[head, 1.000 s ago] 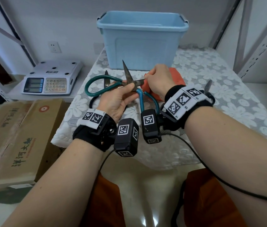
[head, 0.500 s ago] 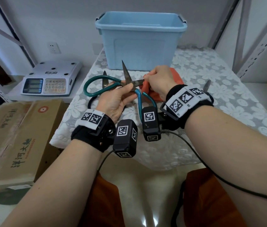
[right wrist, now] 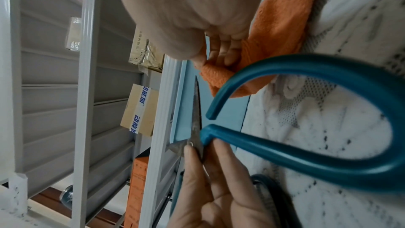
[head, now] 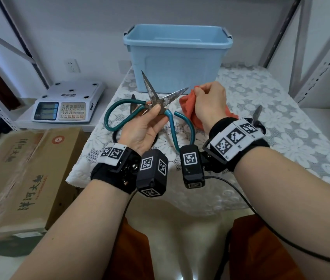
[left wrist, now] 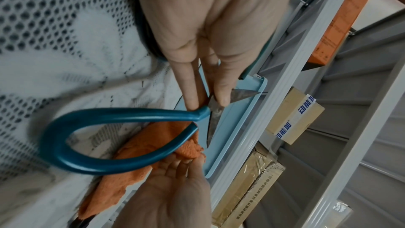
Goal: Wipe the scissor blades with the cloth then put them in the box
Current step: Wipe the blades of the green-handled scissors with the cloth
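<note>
Large scissors [head: 169, 98] with teal loop handles [left wrist: 114, 114] and stained blades are held above the table, blades spread open. My left hand [head: 158, 110] pinches them at the pivot, thumb and fingers on the metal [left wrist: 215, 100]. My right hand [head: 197, 92] grips a bunched orange cloth [head: 187, 107] just right of the tip of the right-pointing blade, apart from it. That blade [right wrist: 196, 110] is bare. The light blue box [head: 177, 57] stands open behind both hands.
A second pair of scissors [head: 133, 102] lies on the lace tablecloth behind my left hand, a third pair [head: 258, 114] beyond my right wrist. A weighing scale [head: 67, 104] and a cardboard carton [head: 18, 174] sit to the left. Metal shelf posts [head: 301, 47] flank the table.
My right hand has slid the cloth outward along the right-pointing blade and off its tip, leaving the blade bare. My left hand keeps its hold at the pivot.
</note>
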